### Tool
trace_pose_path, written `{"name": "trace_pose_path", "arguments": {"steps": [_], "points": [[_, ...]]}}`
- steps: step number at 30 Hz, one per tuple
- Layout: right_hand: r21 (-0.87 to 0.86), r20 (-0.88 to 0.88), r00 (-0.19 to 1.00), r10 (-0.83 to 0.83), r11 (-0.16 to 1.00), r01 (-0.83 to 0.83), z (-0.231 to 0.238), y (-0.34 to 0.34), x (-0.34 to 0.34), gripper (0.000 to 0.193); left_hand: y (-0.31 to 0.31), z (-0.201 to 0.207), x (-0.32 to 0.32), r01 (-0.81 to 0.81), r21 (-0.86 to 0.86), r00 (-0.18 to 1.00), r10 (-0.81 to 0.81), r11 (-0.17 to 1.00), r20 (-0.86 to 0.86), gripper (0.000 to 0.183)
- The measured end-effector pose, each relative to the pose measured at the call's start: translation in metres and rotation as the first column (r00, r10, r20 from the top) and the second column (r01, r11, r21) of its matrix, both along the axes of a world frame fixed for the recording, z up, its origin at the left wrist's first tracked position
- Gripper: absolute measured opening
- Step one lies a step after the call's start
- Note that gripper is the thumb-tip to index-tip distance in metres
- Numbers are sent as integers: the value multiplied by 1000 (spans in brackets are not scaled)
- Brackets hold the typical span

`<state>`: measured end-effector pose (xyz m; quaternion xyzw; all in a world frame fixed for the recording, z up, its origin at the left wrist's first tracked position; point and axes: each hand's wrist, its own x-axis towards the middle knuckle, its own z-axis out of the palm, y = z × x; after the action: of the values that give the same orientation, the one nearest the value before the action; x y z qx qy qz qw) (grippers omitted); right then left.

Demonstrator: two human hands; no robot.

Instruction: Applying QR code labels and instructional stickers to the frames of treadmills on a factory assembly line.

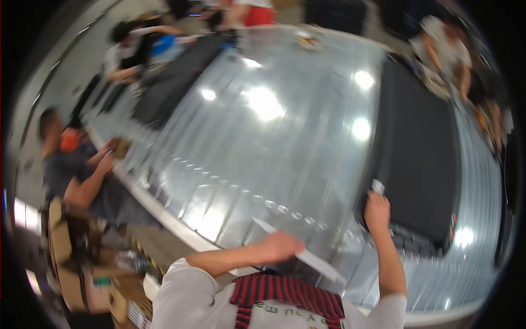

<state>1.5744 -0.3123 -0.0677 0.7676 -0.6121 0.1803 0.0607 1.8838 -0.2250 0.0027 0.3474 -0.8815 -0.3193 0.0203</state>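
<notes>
A thin white strip passes beneath my left hand, showing on both sides of it near the table's front edge. The fingers of that hand look closed around the strip, though motion smears them. My right hand is closed at the left edge of a large black rectangular case. A small whitish, shiny piece sticks out past its fingertips; blur hides what kind of thing it is. The case lies flat on the ribbed metal roller table, with dark fittings along its near end.
Another black case lies at the far left of the table. Co-workers stand along the left side, far left and far right. A tape roll sits at the far edge. Open cardboard boxes stand at the lower left.
</notes>
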Motion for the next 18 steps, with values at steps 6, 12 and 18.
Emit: {"name": "trace_pose_path", "arguments": {"steps": [6, 12, 18], "points": [[121, -99, 985, -144, 980, 155, -7, -11, 6, 43, 95, 29, 62, -183, 113, 983, 179, 977, 46, 11], [214, -169, 965, -202, 948, 236, -3, -41, -3, 43, 151, 47, 106, -377, 143, 926, 370, 915, 72, 21], [428, -149, 934, -325, 830, 357, 36, -18, 85, 44, 210, 50, 176, -545, 16, 824, 539, 838, -175, 24]]}}
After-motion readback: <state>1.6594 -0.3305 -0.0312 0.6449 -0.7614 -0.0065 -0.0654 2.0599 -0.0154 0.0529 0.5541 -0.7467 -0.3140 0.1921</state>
